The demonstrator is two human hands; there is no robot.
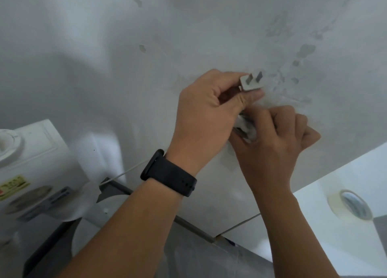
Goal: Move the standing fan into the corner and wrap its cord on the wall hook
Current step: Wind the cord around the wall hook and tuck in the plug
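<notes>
Pinching left hand (pixel 206 114), plug (pixel 250 83) prongs up-right toward wall (pixel 146 68)

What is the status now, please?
Left hand pinches plug, prongs up. Right hand holds something pale against wall; hook hidden. Nothing visibly in the way.

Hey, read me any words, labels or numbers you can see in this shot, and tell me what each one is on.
None can be read.
Yellow sticker on the white fan: it carries print, but too blurred to read.
Plug, black watch band, tape roll: no text visible.
</notes>
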